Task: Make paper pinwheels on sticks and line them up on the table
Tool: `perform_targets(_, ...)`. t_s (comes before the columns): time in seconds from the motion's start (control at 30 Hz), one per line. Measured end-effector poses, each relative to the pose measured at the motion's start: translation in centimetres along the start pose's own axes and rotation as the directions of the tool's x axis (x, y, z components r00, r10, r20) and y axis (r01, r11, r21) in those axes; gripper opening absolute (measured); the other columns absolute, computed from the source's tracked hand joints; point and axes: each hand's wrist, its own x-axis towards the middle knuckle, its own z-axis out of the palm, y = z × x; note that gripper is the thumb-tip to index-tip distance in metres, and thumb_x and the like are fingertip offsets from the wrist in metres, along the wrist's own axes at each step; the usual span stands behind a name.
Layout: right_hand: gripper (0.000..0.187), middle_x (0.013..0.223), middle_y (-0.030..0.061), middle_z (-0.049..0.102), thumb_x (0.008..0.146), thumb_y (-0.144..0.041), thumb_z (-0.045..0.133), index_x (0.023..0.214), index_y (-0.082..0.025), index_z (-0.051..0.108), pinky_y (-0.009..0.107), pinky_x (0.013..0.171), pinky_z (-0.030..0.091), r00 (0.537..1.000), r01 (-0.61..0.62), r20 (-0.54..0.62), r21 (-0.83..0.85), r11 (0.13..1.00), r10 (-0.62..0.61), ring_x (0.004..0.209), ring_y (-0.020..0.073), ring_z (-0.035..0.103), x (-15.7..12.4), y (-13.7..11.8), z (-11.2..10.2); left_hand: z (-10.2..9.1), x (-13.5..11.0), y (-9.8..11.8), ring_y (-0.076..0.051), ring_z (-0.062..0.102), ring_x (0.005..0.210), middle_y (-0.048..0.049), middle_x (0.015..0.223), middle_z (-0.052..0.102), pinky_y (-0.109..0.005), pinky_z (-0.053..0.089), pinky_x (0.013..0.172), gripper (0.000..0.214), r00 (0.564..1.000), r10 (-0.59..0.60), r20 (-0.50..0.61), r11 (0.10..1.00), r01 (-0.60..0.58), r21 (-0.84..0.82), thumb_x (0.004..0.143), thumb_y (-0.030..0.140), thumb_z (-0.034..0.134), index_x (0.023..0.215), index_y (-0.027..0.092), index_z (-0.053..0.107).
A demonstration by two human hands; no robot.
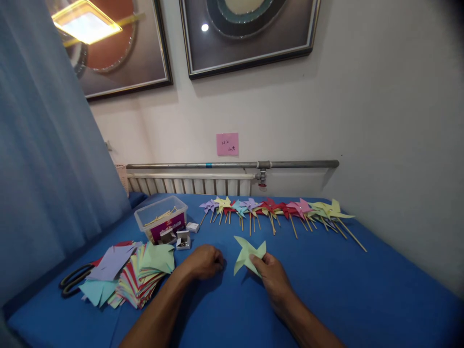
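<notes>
My right hand pinches a pale green paper pinwheel, thumb on its front near the centre. Its blades are folded in, and no stick shows on it. To the left of it, my left hand hovers or rests low over the blue sheet with its fingers curled together; whatever they hold, if anything, is hidden. Near that hand stands a small open white box with tiny metallic pieces inside. A fanned stack of cut paper squares in several colours lies left of my left forearm.
A clear plastic tub holds thin wooden sticks; a small white box is beside it. Finished pinwheels on sticks line the back of the blue sheet. Scissors lie partly under the papers. A blue curtain hangs at left.
</notes>
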Motion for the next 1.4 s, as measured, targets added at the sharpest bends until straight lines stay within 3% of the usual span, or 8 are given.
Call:
perform_targets(0.17,0.041,0.08,0.0063,0.081,0.068,-0.046,0.076,0.097,-0.016,0.077,0.036,0.075,0.06,1.0,-0.003,-0.023,0.031,1.0,0.004,0.083,0.0305,0.077,0.1,-0.1,0.1,-0.5,-0.2,-0.4,-0.018,0.069,0.081,-0.0023,0.09,0.08,-0.023,0.045,0.071,0.028,0.999,0.013,-0.031,0.995,-0.016,-0.095,0.08,0.015,0.057,0.091,0.021,0.081)
perform_targets(0.37,0.039,0.078,0.006,0.08,0.067,-0.047,0.078,0.091,-0.016,0.077,0.036,0.074,0.06,0.999,0.01,-0.034,0.023,1.0,-0.009,0.078,0.029,0.076,0.4,0.2,0.0,-0.3,-0.6,1.0,-0.019,0.071,0.084,-0.0019,0.091,0.081,-0.024,0.047,0.073,0.028,0.999,0.035,-0.024,0.995,-0.037,-0.091,0.076,0.011,0.06,0.09,0.023,0.082)
perform_targets(0.7,0.04,0.081,0.007,0.081,0.068,-0.046,0.076,0.096,-0.017,0.077,0.036,0.073,0.06,1.0,0.002,-0.01,0.036,0.999,-0.002,0.081,0.0299,0.077,0.3,0.3,-0.1,0.2,-0.7,2.4,-0.027,0.072,0.1,-0.0101,0.103,0.08,-0.032,0.05,0.085,0.028,0.998,0.052,-0.045,0.98,-0.042,0.193,0.081,0.019,0.057,0.096,0.022,0.081)
perform_targets(1.0,0.045,0.08,0.0071,0.081,0.068,-0.048,0.077,0.099,-0.016,0.077,0.036,0.073,0.059,1.0,0.023,-0.003,0.002,1.0,-0.023,0.076,0.0285,0.076,0.9,1.0,-0.4,0.6,-0.3,2.3,-0.028,0.071,0.102,-0.0147,0.107,0.077,-0.034,0.05,0.085,0.028,0.999,0.018,-0.05,0.963,-0.004,0.268,0.089,0.022,0.052,0.1,0.019,0.078)
perform_targets(1.27,0.049,0.075,0.0059,0.08,0.065,-0.052,0.081,0.099,-0.016,0.079,0.035,0.068,0.057,0.998,0.043,-0.042,0.01,0.999,-0.043,0.069,0.0279,0.074,0.6,0.5,-0.5,1.1,0.1,1.2,-0.026,0.07,0.096,-0.0118,0.101,0.076,-0.032,0.045,0.079,0.019,0.992,-0.038,-0.121,0.981,0.06,0.187,0.085,0.02,0.056,0.091,0.019,0.074)
perform_targets(1.33,0.046,0.075,0.0055,0.08,0.066,-0.051,0.082,0.096,-0.017,0.08,0.035,0.068,0.057,0.996,0.072,-0.05,-0.002,0.997,-0.072,0.071,0.0277,0.074,0.8,0.5,-0.6,1.2,0.3,0.9,-0.023,0.067,0.091,-0.0089,0.094,0.075,-0.03,0.043,0.077,0.016,0.983,-0.022,-0.182,0.998,0.031,0.048,0.084,0.019,0.057,0.087,0.019,0.072)
perform_targets(1.4,0.044,0.077,0.0059,0.08,0.066,-0.052,0.081,0.094,-0.018,0.08,0.034,0.068,0.057,0.993,0.1,-0.056,-0.019,0.995,-0.101,0.073,0.0278,0.073,1.1,0.8,-0.7,1.3,0.7,0.8,-0.019,0.063,0.08,-0.0048,0.083,0.071,-0.028,0.042,0.072,0.013,0.959,-0.054,-0.277,0.968,-0.019,-0.252,0.085,0.02,0.057,0.084,0.018,0.07)
